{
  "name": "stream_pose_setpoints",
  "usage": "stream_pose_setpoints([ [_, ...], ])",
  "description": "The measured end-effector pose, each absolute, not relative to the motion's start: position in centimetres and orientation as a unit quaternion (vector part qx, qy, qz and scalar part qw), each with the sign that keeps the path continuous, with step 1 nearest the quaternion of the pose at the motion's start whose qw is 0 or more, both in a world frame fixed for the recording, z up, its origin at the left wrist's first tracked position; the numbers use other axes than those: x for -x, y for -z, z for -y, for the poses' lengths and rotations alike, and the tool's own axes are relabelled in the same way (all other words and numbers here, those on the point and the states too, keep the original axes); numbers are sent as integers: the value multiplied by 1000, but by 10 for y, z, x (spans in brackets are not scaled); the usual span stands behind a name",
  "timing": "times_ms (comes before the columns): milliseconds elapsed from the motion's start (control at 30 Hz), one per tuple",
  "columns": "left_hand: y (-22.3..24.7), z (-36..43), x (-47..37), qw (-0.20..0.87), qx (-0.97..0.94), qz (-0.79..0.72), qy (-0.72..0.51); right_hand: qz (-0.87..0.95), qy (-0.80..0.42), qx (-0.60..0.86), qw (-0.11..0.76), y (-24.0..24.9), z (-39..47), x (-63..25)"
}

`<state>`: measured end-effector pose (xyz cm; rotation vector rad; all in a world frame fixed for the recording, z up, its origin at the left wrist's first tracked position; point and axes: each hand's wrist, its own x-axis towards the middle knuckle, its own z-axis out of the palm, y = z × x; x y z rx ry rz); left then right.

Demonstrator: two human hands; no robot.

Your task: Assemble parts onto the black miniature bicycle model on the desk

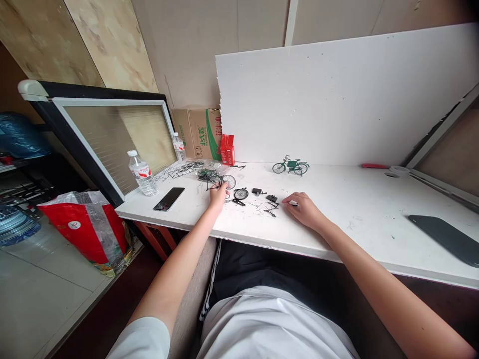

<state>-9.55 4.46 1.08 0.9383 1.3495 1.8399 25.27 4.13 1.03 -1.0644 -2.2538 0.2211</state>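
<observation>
My left hand (218, 196) is closed round part of a black model bicycle (213, 182), whose spoked wheel (229, 182) rises above the fingers. On the tabletop, my right hand (305, 209) rests with its fingers drawn together; something small and dark shows under them, too hidden to name. Between the hands lie a loose wheel (241, 193), a black forked part (238, 202), two small dark blocks (257, 191) and a thin frame piece (270, 212). Behind them a green model bicycle (291, 165) stands upright.
Thin black part frames (183, 170) and a clear plastic bag (208, 172) lie at the back left. Nearby are a phone (169, 199), water bottles (142, 174), a red box (227, 149) and a carton (198, 133). A dark flat object (447, 238) lies far right; a white board (337, 99) stands behind.
</observation>
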Motion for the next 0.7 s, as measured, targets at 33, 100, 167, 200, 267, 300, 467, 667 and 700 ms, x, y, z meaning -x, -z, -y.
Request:
stream_pose_setpoints([
  [33,-11,-44,95,331,-359,-518,-703,856,-86,402,312,-11,-41,-253],
  [100,-12,-43,94,332,-357,-520,-702,859,-92,399,306,-11,-40,-253],
  [167,-13,-42,93,337,-353,-517,-703,862,-96,396,303,-13,-38,-252],
  [200,-13,-42,93,340,-353,-515,-703,862,-98,395,301,-13,-38,-252],
  [267,-13,-43,93,341,-354,-514,-703,862,-100,396,299,-14,-37,-252],
  [300,-13,-43,94,341,-355,-514,-702,862,-101,397,298,-14,-37,-252],
  [467,-8,-47,95,343,-356,-520,-696,865,-100,394,295,-13,-39,-251],
  [667,-8,-47,96,365,-332,-520,-697,867,-103,391,292,-13,-40,-252],
  [700,-8,-48,96,372,-323,-523,-696,867,-103,392,292,-13,-40,-252],
])
